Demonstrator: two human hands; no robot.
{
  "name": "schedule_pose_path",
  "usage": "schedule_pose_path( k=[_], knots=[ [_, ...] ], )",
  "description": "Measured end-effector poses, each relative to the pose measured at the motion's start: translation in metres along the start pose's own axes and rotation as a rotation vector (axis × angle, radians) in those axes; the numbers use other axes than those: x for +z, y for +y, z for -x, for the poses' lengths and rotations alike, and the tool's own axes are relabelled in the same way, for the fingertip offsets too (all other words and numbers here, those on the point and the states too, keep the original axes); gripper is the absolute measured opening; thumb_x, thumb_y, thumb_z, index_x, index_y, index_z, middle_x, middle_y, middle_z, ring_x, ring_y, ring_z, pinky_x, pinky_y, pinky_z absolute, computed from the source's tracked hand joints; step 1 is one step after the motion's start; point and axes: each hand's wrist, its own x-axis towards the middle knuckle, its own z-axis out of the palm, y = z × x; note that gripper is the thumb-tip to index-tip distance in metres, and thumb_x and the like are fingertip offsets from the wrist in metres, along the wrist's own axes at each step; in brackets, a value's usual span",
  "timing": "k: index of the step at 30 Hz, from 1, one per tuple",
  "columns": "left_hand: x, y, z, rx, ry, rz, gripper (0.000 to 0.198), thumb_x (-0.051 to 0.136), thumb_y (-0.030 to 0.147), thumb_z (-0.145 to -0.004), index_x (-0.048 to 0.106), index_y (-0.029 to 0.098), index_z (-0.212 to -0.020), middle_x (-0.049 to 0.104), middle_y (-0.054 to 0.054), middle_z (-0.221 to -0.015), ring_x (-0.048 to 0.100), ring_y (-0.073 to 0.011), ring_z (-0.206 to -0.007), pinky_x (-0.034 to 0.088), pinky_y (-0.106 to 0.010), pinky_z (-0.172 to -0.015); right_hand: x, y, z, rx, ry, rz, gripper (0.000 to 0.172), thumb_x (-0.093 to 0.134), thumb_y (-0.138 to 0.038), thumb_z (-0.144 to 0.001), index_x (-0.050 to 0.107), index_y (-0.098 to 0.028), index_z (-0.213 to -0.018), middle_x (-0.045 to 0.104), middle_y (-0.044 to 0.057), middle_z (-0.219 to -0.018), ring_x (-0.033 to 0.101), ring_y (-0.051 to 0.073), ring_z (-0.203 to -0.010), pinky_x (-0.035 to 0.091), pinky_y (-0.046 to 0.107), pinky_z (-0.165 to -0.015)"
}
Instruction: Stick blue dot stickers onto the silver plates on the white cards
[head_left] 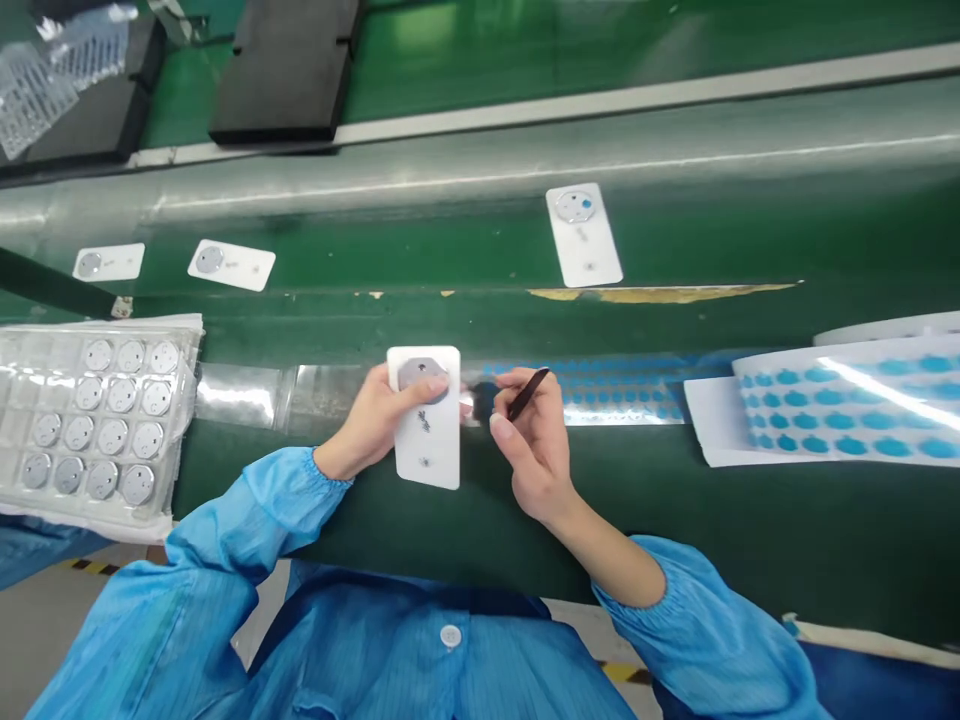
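Note:
My left hand (373,420) holds a white rectangular panel (427,450) with rounded corners, tilted up over the bench. A grey round disc (417,371) lies on the panel's upper part, and my thumb presses on its edge. To the right, my right hand (536,445) is closed around a slim dark tool (527,393); its tip is hidden, so I cannot tell if it is tweezers. The hand is apart from the panel. Beneath and beyond it runs a clear strip with rows of blue stickers (622,390).
A clear tray (180,400) with several round metal discs stands at the left. White panels with discs lie farther back, one (589,245) bearing a blue dot. A sheet of blue stickers (847,410) curls at the right. Black foam blocks (285,70) sit at the back.

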Motion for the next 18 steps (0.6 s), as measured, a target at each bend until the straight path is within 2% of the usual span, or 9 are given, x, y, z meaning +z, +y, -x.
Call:
schedule_pose_path(
  k=[3,5,7,9,11,12,14,16,18],
  knots=[
    [-0.009,0.043,-0.035,0.195,0.097,-0.095,0.052,0.093,0.035,-0.075,0.067,0.019,-0.117,0.077,-0.007,-0.099,0.077,-0.024,-0.077,0.063,-0.035,-0.069,-0.005,0.003,-0.004,0.024,0.088,-0.012,0.029,0.06,-0.045,-0.104,0.053,-0.03,-0.128,0.046,0.002,-0.099,0.049,0.019,-0.084,0.048,0.036,-0.078],
    [-0.023,0.076,-0.075,0.351,0.176,-0.176,0.068,0.095,0.032,-0.071,0.061,0.02,-0.129,0.076,-0.006,-0.102,0.076,-0.0229,-0.078,0.062,-0.034,-0.071,-0.008,0.005,-0.008,0.054,0.116,-0.028,0.031,0.061,-0.047,-0.103,0.054,-0.029,-0.128,0.048,0.001,-0.097,0.052,0.02,-0.088,0.048,0.036,-0.083],
    [-0.04,0.11,-0.122,0.462,0.284,-0.27,0.07,0.094,0.032,-0.07,0.059,0.017,-0.128,0.075,-0.01,-0.11,0.075,-0.0242,-0.09,0.061,-0.035,-0.079,-0.009,0.007,-0.011,0.067,0.135,-0.023,0.032,0.062,-0.049,-0.103,0.056,-0.028,-0.126,0.051,0.003,-0.1,0.055,0.021,-0.095,0.049,0.037,-0.089],
    [-0.06,0.142,-0.163,0.432,0.445,-0.494,0.063,0.083,0.046,-0.083,0.057,0.016,-0.131,0.073,-0.015,-0.119,0.073,-0.0286,-0.109,0.058,-0.04,-0.092,-0.011,0.007,-0.014,0.079,0.151,0.0,0.034,0.062,-0.052,-0.102,0.058,-0.027,-0.125,0.054,0.004,-0.104,0.057,0.021,-0.096,0.05,0.036,-0.086],
    [-0.081,0.169,-0.187,0.354,0.681,-0.886,0.065,0.069,0.056,-0.093,0.053,0.016,-0.142,0.066,-0.018,-0.137,0.062,-0.032,-0.132,0.05,-0.043,-0.108,-0.013,0.005,-0.017,0.113,0.146,0.035,0.035,0.059,-0.055,-0.103,0.062,-0.025,-0.121,0.056,0.004,-0.098,0.057,0.019,-0.083,0.049,0.033,-0.073],
    [-0.092,0.18,-0.191,0.322,0.764,-1.007,0.068,0.065,0.055,-0.095,0.049,0.015,-0.147,0.059,-0.021,-0.147,0.052,-0.0344,-0.144,0.043,-0.046,-0.115,-0.014,0.003,-0.019,0.131,0.139,0.06,0.035,0.056,-0.055,-0.104,0.064,-0.024,-0.117,0.056,0.003,-0.092,0.054,0.018,-0.075,0.046,0.032,-0.066],
    [-0.115,0.198,-0.185,0.254,0.869,-1.169,0.076,0.068,0.051,-0.091,0.044,0.013,-0.153,0.043,-0.025,-0.161,0.032,-0.0405,-0.157,0.029,-0.053,-0.125,-0.019,0.0,-0.023,0.139,0.132,0.118,0.037,0.053,-0.056,-0.106,0.069,-0.023,-0.107,0.055,0.002,-0.082,0.049,0.016,-0.064,0.04,0.031,-0.058],
    [-0.139,0.209,-0.166,0.163,0.926,-1.266,0.083,0.078,0.049,-0.082,0.048,0.011,-0.15,0.034,-0.03,-0.165,0.02,-0.0481,-0.159,0.019,-0.063,-0.126,-0.025,-0.002,-0.027,0.093,0.149,0.153,0.038,0.055,-0.056,-0.105,0.073,-0.022,-0.101,0.059,0.003,-0.084,0.052,0.017,-0.067,0.042,0.032,-0.06],
    [-0.163,0.216,-0.142,0.039,0.966,-1.356,0.092,0.085,0.051,-0.073,0.049,0.007,-0.146,0.032,-0.034,-0.164,0.016,-0.0544,-0.157,0.018,-0.069,-0.124,-0.031,-0.003,-0.031,0.044,0.176,0.146,0.037,0.059,-0.055,-0.103,0.075,-0.023,-0.107,0.064,0.005,-0.093,0.058,0.019,-0.075,0.047,0.034,-0.067]
  ],
)
